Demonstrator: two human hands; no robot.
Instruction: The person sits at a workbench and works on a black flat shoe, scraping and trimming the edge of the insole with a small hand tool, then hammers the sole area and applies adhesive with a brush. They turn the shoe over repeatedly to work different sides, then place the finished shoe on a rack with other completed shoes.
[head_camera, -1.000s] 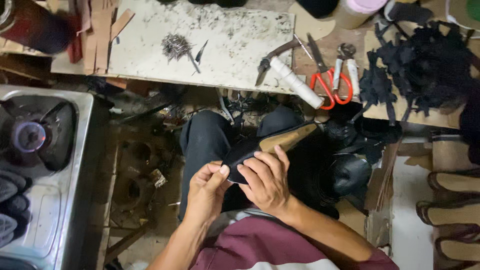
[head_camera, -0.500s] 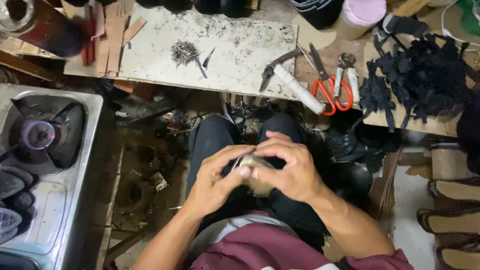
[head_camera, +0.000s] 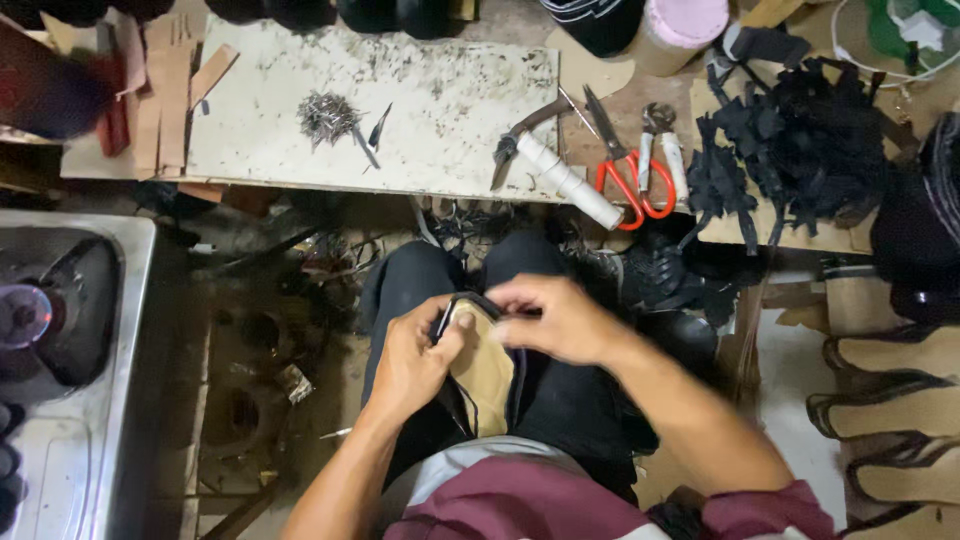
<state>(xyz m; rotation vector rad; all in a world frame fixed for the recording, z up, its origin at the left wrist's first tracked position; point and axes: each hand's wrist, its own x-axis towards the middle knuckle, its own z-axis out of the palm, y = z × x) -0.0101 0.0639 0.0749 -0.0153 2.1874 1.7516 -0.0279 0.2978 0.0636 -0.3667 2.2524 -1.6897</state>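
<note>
Fingers of left hand (head_camera: 415, 358) curl tight round the near edge of a tan shoe sole (head_camera: 484, 372) w/ black trim, thumb pressed on its upper face; sole rests on the person's lap, between both hands. Right hand (head_camera: 560, 318) comes in from the other side, fingers pinched shut on the black edging at the sole's top end, approx. touching the left thumb. Right hand is blurred, so exact fingertip contact can't be told.

Beyond the fingers, past the knees, lies a white, stained work board (head_camera: 440, 110) w/ a pile of small nails (head_camera: 325, 115) and a thin blade (head_camera: 378, 128). Further right of the fingers: hammer w/ white handle (head_camera: 565, 182), red-handled scissors (head_camera: 625, 180), pliers (head_camera: 660, 150), then a heap of black strap scraps (head_camera: 800, 150). Far right, stacked tan soles w/ black straps (head_camera: 895, 400). Left of the fingers, well apart, a metal gas stove (head_camera: 70, 380). Floor clutter sits between stove and legs. Nothing lies between the two hands except the sole itself.
</note>
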